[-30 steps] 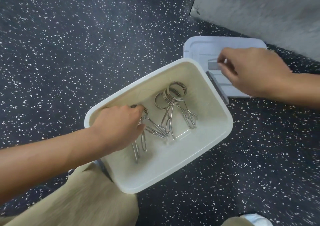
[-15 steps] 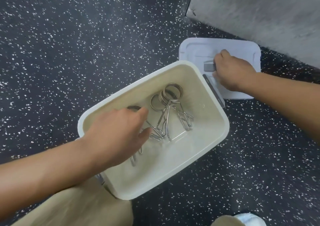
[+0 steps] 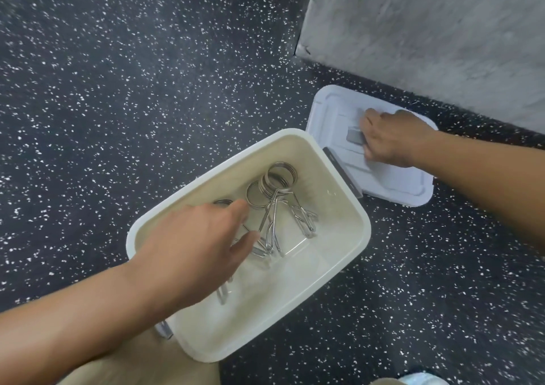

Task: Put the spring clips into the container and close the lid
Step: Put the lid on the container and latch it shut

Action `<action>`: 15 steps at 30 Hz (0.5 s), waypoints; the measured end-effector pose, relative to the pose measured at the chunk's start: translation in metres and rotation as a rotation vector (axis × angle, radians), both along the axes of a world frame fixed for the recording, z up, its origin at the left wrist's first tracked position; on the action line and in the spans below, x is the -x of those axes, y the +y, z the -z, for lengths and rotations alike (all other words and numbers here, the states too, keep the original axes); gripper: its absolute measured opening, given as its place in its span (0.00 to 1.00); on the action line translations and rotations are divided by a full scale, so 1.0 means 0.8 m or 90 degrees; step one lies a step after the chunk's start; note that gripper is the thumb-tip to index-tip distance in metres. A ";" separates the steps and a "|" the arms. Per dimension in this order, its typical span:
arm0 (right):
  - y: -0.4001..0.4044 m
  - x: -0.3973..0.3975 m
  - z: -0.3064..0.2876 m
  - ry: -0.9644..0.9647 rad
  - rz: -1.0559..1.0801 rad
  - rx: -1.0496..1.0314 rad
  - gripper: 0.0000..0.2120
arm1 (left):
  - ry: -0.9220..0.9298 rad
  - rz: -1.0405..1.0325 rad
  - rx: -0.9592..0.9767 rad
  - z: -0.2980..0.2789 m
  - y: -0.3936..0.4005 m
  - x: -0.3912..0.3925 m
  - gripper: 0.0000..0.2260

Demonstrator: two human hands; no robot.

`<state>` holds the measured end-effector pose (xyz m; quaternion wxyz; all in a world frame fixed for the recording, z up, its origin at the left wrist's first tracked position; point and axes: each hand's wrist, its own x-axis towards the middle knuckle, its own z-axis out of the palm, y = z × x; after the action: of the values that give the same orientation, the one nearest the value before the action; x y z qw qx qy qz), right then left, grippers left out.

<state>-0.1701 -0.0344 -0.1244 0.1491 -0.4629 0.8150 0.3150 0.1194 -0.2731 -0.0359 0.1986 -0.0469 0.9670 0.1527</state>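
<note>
Inside container [image 3: 351, 255], spring clips [image 3: 274, 207]; right hand [image 3: 389, 138] grips lid [image 3: 333, 110].

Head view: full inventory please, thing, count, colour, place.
container: one, cream, open, on the floor at centre.
spring clips: several, exact count unclear, silver metal, inside the container.
lid: one, pale grey-white, flat on the floor beside the container's far right corner.
floor: dark with white speckles, all around.
grey slab: one, pale grey, top right.
trousers: tan, bottom edge.
left hand: one, fingers spread, inside the container over the clips.
right hand: one, closed on the lid's grey handle.
</note>
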 end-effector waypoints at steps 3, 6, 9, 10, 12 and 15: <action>0.016 0.006 -0.023 0.003 0.027 0.011 0.21 | 0.012 -0.005 -0.004 -0.007 -0.001 0.003 0.17; 0.035 0.014 -0.040 0.009 0.037 0.024 0.22 | 0.024 -0.010 -0.007 -0.018 0.000 0.007 0.16; 0.048 0.017 -0.057 0.003 0.068 0.069 0.22 | 0.030 -0.003 -0.006 -0.027 -0.004 0.009 0.16; 0.050 0.017 -0.063 0.008 0.076 0.086 0.22 | 0.033 -0.001 -0.006 -0.030 -0.006 0.009 0.16; 0.049 0.014 -0.078 0.020 0.075 0.118 0.20 | 0.044 0.002 -0.008 -0.035 -0.011 0.009 0.15; 0.036 -0.001 -0.106 0.021 0.016 0.184 0.19 | 0.074 0.006 -0.019 -0.041 -0.017 0.007 0.15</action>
<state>-0.1696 -0.0053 -0.0397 0.0719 -0.4642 0.8598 0.2002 0.1137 -0.2867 -0.0031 0.1432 -0.0305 0.9748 0.1686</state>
